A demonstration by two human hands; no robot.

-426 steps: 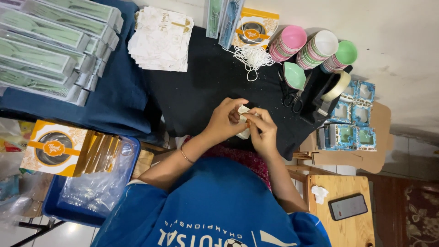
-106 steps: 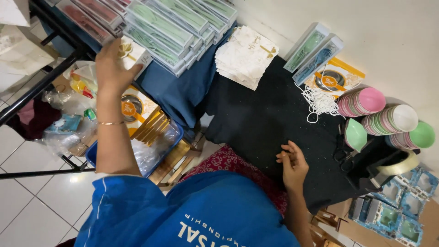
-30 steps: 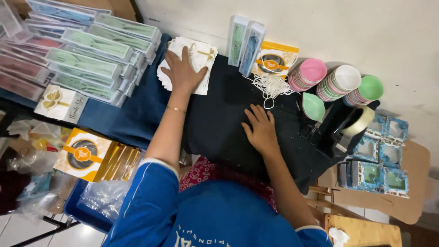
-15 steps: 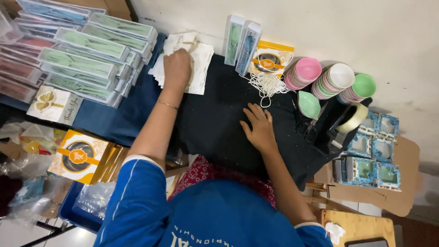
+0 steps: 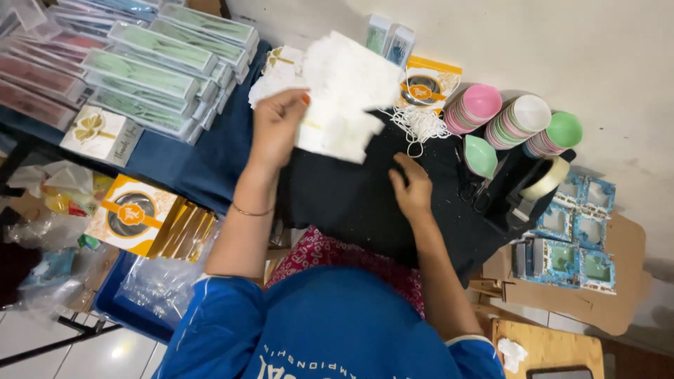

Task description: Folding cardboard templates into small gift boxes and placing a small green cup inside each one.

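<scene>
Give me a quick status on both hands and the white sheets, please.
Left hand grips white sheets, lifted off the black cloth. Right hand flat on cloth, empty. String bundle and stacked bowls lie beside.

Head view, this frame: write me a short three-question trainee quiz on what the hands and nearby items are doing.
1. True or false: the left hand holds a white sheet lifted above the black cloth.
2. Where is the right hand? A) flat on the black cloth B) inside a bowl C) gripping the tape dispenser
3. Fill in: the stacked bowls are topped pink, white and ____.

Key: 1 true; 2 A; 3 green.
</scene>
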